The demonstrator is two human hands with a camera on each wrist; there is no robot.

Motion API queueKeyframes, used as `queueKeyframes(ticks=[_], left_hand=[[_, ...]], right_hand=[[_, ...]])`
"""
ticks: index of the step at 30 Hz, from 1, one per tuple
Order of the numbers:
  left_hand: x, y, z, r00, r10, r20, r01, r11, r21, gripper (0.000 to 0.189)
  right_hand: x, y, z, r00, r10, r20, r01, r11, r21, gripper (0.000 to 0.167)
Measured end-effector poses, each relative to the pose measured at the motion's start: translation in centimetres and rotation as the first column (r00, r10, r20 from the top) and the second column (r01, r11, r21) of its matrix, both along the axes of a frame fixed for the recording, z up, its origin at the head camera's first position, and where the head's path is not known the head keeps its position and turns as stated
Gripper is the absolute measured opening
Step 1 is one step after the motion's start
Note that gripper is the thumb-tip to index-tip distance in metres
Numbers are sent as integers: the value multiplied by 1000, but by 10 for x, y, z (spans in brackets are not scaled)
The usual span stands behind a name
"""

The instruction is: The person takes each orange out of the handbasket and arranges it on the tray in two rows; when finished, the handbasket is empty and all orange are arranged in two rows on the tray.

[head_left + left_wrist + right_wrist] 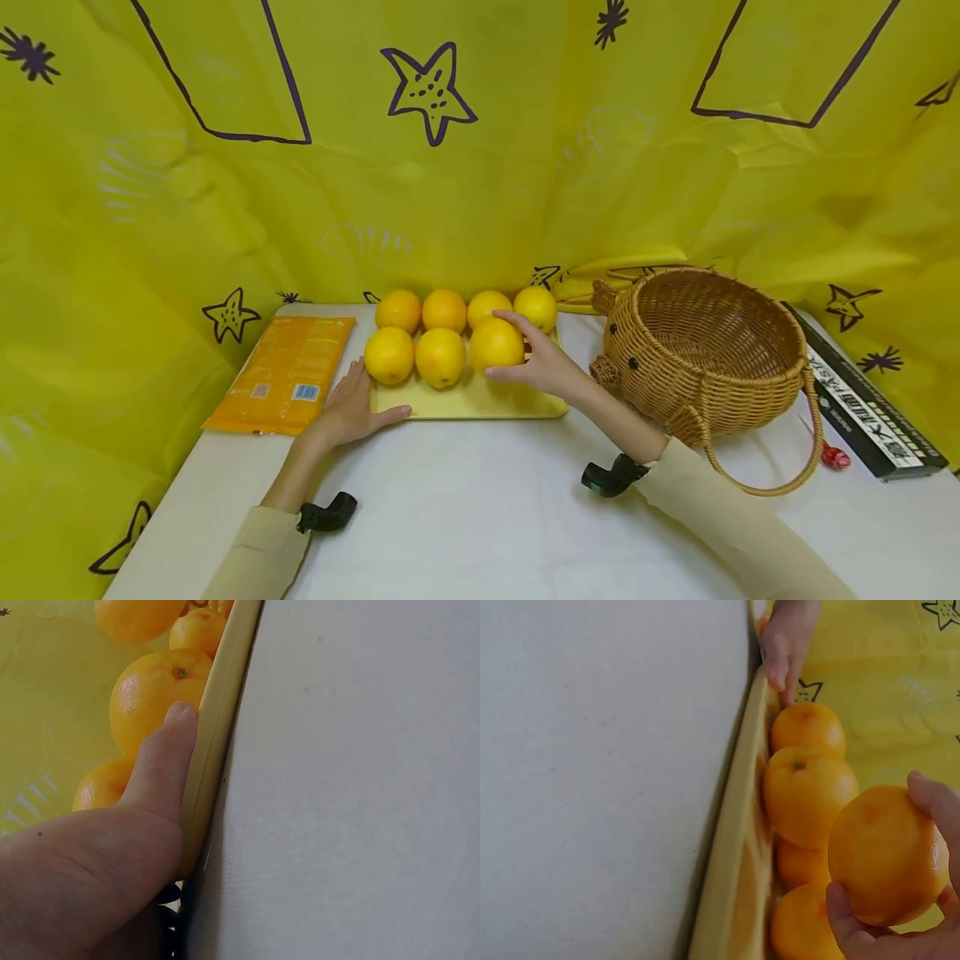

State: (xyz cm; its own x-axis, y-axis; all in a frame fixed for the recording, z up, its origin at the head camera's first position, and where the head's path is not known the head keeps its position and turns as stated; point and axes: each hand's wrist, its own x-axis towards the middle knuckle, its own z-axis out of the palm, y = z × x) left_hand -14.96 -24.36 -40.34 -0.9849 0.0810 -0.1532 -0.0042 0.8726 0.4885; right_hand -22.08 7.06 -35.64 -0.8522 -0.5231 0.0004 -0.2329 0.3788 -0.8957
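Note:
A yellow tray point(465, 405) bears two rows of oranges, among them a front one point(441, 357) and a back one point(398, 311). My right hand point(551, 363) grips an orange point(497, 346) at the front row's right, thumb and fingers curled round it. In the right wrist view this orange point(885, 855) appears close up, nearer than the others. My left hand point(351, 408) rests against the tray's left end, with the thumb along the front rim. The left wrist view shows that thumb point(161, 761) lying straight on the rim beside an orange point(154, 694).
An orange packet point(285, 375) lies left of the tray. On the right stands a pig-shaped wicker basket point(675, 392), its handle lowered toward the front. Behind the basket are a long black box point(870, 408) and a red-wrapped lollipop point(835, 457). Yellow cloth hangs behind the table.

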Motion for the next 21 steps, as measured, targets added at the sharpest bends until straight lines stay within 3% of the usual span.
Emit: queueKeyframes(ticks=[6, 13, 21], left_hand=[[2, 0, -1, 1000, 1, 25, -1, 1000, 0, 120], [0, 0, -1, 1000, 0, -1, 0, 1000, 0, 118], [-1, -2, 0, 1000, -6, 19, 7, 1000, -10, 118]], right_hand=[[-5, -3, -12, 999, 36, 41, -37, 999, 20, 86], [-12, -6, -22, 998, 5, 65, -5, 1000, 7, 86], [-12, -10, -20, 995, -21, 99, 21, 1000, 2, 86]])
